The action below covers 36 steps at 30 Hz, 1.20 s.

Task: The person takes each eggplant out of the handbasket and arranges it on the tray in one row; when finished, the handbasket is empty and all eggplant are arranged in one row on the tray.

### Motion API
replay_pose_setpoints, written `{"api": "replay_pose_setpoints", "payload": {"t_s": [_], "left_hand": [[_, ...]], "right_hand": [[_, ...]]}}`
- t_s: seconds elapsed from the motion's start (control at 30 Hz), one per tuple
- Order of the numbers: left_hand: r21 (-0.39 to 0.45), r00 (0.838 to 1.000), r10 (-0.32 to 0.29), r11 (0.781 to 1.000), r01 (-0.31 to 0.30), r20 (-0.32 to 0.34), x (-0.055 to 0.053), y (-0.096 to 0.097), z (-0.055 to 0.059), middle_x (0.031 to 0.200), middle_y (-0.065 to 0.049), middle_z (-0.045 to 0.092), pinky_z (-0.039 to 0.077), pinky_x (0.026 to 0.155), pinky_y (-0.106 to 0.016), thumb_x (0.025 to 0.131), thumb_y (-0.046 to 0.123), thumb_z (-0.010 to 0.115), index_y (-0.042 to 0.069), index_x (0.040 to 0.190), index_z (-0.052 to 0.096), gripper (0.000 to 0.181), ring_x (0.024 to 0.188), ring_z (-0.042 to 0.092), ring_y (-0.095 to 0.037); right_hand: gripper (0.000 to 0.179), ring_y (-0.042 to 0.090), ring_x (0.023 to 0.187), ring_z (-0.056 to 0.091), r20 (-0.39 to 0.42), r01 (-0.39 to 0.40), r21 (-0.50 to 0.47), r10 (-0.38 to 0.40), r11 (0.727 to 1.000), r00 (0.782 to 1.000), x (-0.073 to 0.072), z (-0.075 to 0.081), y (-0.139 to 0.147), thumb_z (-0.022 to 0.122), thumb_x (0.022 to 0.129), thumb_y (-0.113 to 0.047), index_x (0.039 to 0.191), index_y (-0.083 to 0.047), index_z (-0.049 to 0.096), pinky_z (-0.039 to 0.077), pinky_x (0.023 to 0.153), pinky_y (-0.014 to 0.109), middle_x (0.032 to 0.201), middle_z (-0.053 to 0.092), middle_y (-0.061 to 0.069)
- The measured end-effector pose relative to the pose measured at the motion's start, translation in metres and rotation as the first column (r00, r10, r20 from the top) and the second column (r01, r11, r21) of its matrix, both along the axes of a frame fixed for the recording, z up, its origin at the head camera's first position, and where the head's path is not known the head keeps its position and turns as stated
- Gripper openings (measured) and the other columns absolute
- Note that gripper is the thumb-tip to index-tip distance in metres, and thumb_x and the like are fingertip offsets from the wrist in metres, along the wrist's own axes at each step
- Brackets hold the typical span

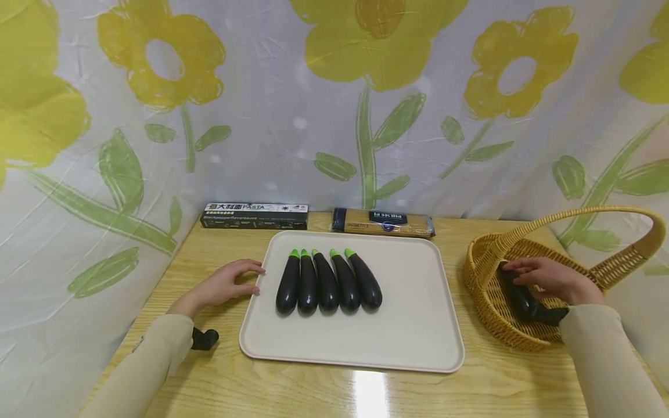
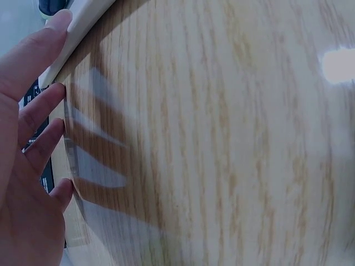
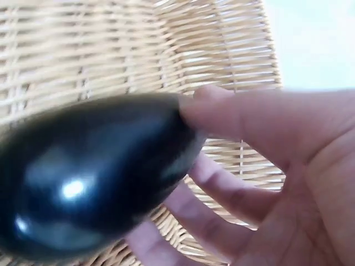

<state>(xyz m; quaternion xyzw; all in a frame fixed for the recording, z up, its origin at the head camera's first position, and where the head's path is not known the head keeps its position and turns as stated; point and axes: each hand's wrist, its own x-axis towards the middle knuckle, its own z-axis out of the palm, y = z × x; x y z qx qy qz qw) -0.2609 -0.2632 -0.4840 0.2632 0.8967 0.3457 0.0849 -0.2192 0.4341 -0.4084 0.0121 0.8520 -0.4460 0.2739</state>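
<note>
Deep in the wicker basket [image 1: 478, 284] on the right, my right hand [image 1: 556, 278] grips a glossy dark eggplant [image 1: 514, 293]. In the right wrist view, the thumb lies on one side of this eggplant [image 3: 94, 177] and the fingers curl beneath it. Several more eggplants [image 1: 328, 284] with bright green caps lie side by side on the left half of a cream tray [image 1: 413, 302]. At the tray's left edge rests my left hand [image 1: 225, 284], its fingers loosely extended. The left wrist view has the thumb [image 2: 39, 50] against the tray's rim [image 2: 83, 30].
A black box of pasta [image 1: 254, 216] and a packet of spaghetti [image 1: 383, 223] lie behind the tray, before a flowered curtain [image 1: 272, 133]. An arched handle [image 1: 580, 212] rises over the basket. Everything stands on a wood-grained table [image 1: 272, 386].
</note>
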Motion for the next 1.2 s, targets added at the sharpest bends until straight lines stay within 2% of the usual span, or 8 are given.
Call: {"api": "replay_pose_setpoints", "payload": {"t_s": [0.07, 0.3, 0.47, 0.63, 0.8, 0.9, 1.07, 1.2], "left_hand": [[0.003, 1.0, 0.0, 1.0, 0.0, 0.002, 0.0, 0.0, 0.001, 0.137, -0.023, 0.052, 0.03, 0.11, -0.06, 0.087, 0.023, 0.076, 0.005, 0.123, 0.064, 0.041, 0.131, 0.042, -0.044], [-0.001, 1.0, 0.001, 1.0, -0.001, 0.008, -0.001, 0.001, 0.001, 0.138, -0.022, 0.051, 0.029, 0.111, -0.06, 0.087, 0.026, 0.075, 0.007, 0.123, 0.064, 0.042, 0.132, 0.041, -0.044], [-0.012, 1.0, 0.001, 1.0, -0.001, 0.004, -0.002, 0.001, 0.001, 0.138, -0.021, 0.052, 0.029, 0.111, -0.06, 0.087, 0.027, 0.075, 0.008, 0.123, 0.064, 0.042, 0.131, 0.042, -0.043], [-0.005, 1.0, -0.003, 1.0, 0.003, 0.001, -0.002, 0.001, 0.001, 0.137, -0.022, 0.052, 0.029, 0.11, -0.06, 0.087, 0.024, 0.075, 0.007, 0.123, 0.064, 0.041, 0.131, 0.042, -0.044], [0.006, 1.0, -0.01, 1.0, 0.01, -0.01, 0.0, 0.0, 0.001, 0.136, -0.023, 0.052, 0.029, 0.11, -0.06, 0.087, 0.021, 0.076, 0.005, 0.122, 0.064, 0.041, 0.13, 0.043, -0.044], [0.003, 1.0, -0.009, 1.0, 0.009, -0.013, 0.0, 0.0, 0.001, 0.136, -0.023, 0.052, 0.029, 0.11, -0.06, 0.087, 0.022, 0.076, 0.005, 0.122, 0.064, 0.041, 0.13, 0.042, -0.044], [0.003, 1.0, -0.01, 1.0, 0.01, -0.01, 0.0, 0.0, 0.001, 0.137, -0.024, 0.051, 0.029, 0.11, -0.06, 0.087, 0.022, 0.075, 0.005, 0.122, 0.064, 0.041, 0.13, 0.042, -0.045], [0.005, 1.0, -0.01, 1.0, 0.01, -0.012, 0.0, 0.0, 0.001, 0.137, -0.024, 0.051, 0.029, 0.11, -0.06, 0.087, 0.022, 0.076, 0.005, 0.122, 0.064, 0.041, 0.131, 0.042, -0.045]], "right_hand": [[0.056, 0.017, 0.094, 0.055, 0.013, 0.003, 0.007, -0.003, 1.0, 1.0, 0.001, -0.001, 0.0, 0.06, 0.098, -0.018, 0.142, 0.008, 0.038, 0.055, 0.072, 0.035, 0.144, 0.026, 0.039], [0.058, 0.015, 0.083, 0.055, -0.013, -0.012, 0.01, 0.012, 1.0, 1.0, 0.005, 0.001, 0.0, 0.062, 0.096, -0.016, 0.142, 0.009, 0.037, 0.054, 0.068, 0.035, 0.123, 0.043, 0.029], [0.061, 0.024, 0.109, 0.056, -0.027, -0.025, -0.041, 0.023, 0.999, 0.999, 0.013, 0.01, 0.002, 0.059, 0.099, -0.018, 0.146, 0.008, 0.031, 0.055, 0.085, 0.042, 0.142, 0.029, 0.041], [0.06, 0.012, 0.109, 0.056, -0.112, -0.055, -0.024, 0.052, 0.998, 0.992, 0.024, 0.019, 0.0, 0.056, 0.101, -0.022, 0.147, 0.008, 0.031, 0.055, 0.088, 0.042, 0.144, 0.023, 0.042], [0.054, 0.006, 0.099, 0.06, -0.232, -0.045, 0.047, 0.054, 0.998, 0.971, 0.041, 0.024, -0.009, 0.055, 0.101, -0.024, 0.144, 0.005, 0.038, 0.057, 0.08, 0.035, 0.141, 0.032, 0.039], [0.053, 0.019, 0.103, 0.061, -0.297, -0.009, 0.127, 0.047, 0.992, 0.954, 0.053, 0.028, -0.017, 0.057, 0.1, -0.028, 0.142, 0.002, 0.043, 0.057, 0.075, 0.033, 0.138, 0.04, 0.034], [0.057, 0.052, 0.119, 0.049, -0.354, 0.053, 0.217, 0.028, 0.975, 0.935, 0.072, 0.037, -0.032, 0.062, 0.097, -0.035, 0.14, -0.003, 0.045, 0.054, 0.074, 0.035, 0.143, 0.038, 0.03], [0.056, 0.051, 0.115, 0.052, -0.371, 0.073, 0.215, 0.012, 0.974, 0.929, 0.087, 0.044, -0.04, 0.062, 0.097, -0.034, 0.141, -0.003, 0.044, 0.054, 0.069, 0.035, 0.141, 0.039, 0.03]]}}
